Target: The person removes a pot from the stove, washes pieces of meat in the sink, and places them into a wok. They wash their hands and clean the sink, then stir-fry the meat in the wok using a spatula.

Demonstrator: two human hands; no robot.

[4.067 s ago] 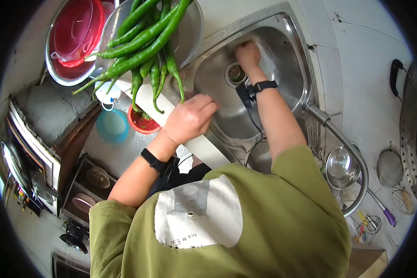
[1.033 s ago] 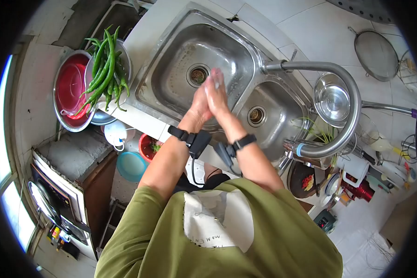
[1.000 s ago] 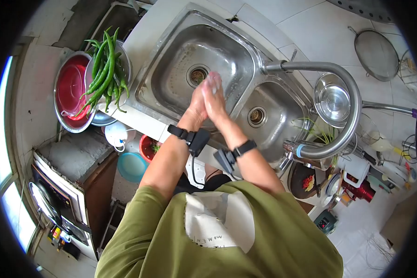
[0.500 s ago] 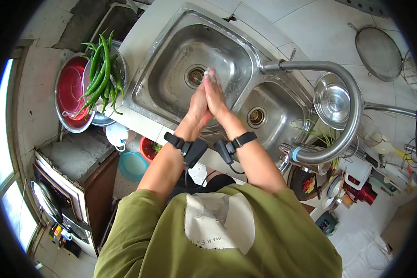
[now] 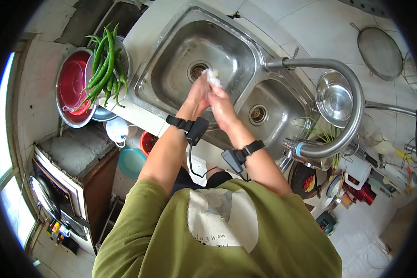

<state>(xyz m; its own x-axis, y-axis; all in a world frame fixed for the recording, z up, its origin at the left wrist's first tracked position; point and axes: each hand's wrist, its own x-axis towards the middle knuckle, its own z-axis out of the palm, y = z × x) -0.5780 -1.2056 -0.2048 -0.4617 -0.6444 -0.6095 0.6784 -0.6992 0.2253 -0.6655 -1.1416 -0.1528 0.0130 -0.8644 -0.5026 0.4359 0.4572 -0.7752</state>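
Note:
Over the large steel basin (image 5: 171, 92), my left hand (image 5: 199, 96) and my right hand (image 5: 221, 103) are pressed together. White, foamy-looking matter (image 5: 212, 76) covers their fingertips, and whatever lies between the fingers is hidden. The fingers of both hands are closed against each other. Just beyond them is the drain (image 5: 198, 70) of this basin. A smaller basin (image 5: 273, 104) lies to the right, with the curved steel faucet (image 5: 354, 92) beside it. Each wrist wears a black strap with a small device.
Green chili peppers (image 5: 107, 65) lie on a bowl at the left, next to a red bowl (image 5: 72, 76) in a metal basin. Below stand a white container (image 5: 118, 129) and a blue basin (image 5: 132, 162). At the right are a glass-like bowl (image 5: 333, 97), a strainer (image 5: 380, 53) and a dark board (image 5: 297, 178).
The flat, pressed palms have shifted into a closer clasp, with the right fingers bent. More white matter shows at the fingertips. Earlier, the hands were apart, with the right one deep in the basin.

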